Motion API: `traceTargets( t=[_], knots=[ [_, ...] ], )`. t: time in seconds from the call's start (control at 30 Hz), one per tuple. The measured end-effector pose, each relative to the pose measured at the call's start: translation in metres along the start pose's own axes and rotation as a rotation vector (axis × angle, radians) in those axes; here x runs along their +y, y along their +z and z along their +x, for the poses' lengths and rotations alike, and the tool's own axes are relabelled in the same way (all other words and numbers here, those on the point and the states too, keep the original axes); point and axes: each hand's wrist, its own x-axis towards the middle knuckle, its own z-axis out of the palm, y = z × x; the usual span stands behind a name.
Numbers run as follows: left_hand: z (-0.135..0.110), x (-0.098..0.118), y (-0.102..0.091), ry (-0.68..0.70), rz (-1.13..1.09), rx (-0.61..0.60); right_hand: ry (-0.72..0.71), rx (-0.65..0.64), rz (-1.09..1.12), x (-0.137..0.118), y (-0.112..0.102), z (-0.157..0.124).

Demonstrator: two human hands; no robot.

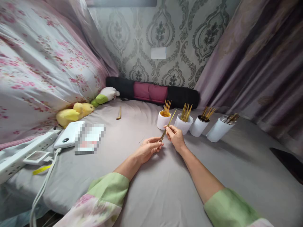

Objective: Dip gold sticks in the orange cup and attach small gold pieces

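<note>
A slim, gold-coloured stick (172,116) slants up and to the right between my two hands. Its thicker, darker lower end is pinched in the fingers of my left hand (149,148). My right hand (176,136) grips it near the middle with thumb and fingertips. Just beyond stand a white cup with a yellow inside (163,122) and a wider white cup (184,126), both holding several similar thin sticks. To their right are a white cup with a dark inside (199,127) and a tilted white jar (217,130), each with sticks too.
A single gold stick with a bent end (119,114) lies on the grey sheet (151,195). At left are a white power bank (69,135), a blurred packet (90,138), a power strip (28,151) with cables, and plush toys (68,116). A black-and-maroon roll (150,91) lies along the wall.
</note>
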Motion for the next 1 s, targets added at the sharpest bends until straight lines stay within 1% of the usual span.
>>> traceTargets(
  t=[0.3, 0.63, 1.0],
  knots=[
    [-0.002, 0.003, 0.004, -0.04, 0.005, -0.002, -0.015, 0.044, -0.013, -0.008, -0.007, 0.008],
    [0.0, -0.001, -0.002, -0.044, 0.0, -0.059, -0.032, 0.112, -0.05, -0.031, -0.022, 0.031],
    [-0.001, 0.001, -0.001, -0.066, -0.012, -0.056, -0.038, 0.175, -0.041, -0.053, -0.038, 0.053]
  ],
)
